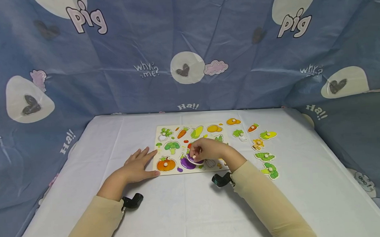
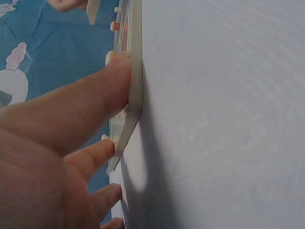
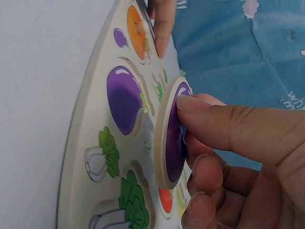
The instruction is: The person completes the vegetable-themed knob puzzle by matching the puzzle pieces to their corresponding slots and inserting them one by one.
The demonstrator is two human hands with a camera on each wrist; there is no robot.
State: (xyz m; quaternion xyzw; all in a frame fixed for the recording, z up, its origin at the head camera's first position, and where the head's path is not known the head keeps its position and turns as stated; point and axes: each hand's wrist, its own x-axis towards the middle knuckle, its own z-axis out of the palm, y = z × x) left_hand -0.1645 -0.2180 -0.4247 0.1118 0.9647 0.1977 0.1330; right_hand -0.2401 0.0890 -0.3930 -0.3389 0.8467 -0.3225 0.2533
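My right hand (image 1: 208, 149) pinches a purple eggplant puzzle piece (image 3: 175, 148), fingers near its peg. The piece is tilted and held just above the vegetable puzzle board (image 3: 78, 138), beside the printed eggplant recess (image 3: 123, 98). My left hand (image 1: 132, 169) lies at the board's left edge with fingers spread. Its thumb touches the near left corner, and a fingertip touches the left side. Near that corner a pumpkin piece (image 1: 165, 164) with a peg sits in its recess. My right hand covers part of the board's middle.
Right of the board lie several loose pegged pieces: a potato (image 1: 232, 122), cabbage (image 1: 239, 134), carrot (image 1: 253, 127), corn (image 1: 267, 135), mushroom (image 1: 258, 144), a leafy green piece (image 1: 264, 156) and broccoli (image 1: 270, 170). A white cloth (image 1: 187, 209) covers the table. Blue printed fabric (image 1: 145, 95) hangs around it.
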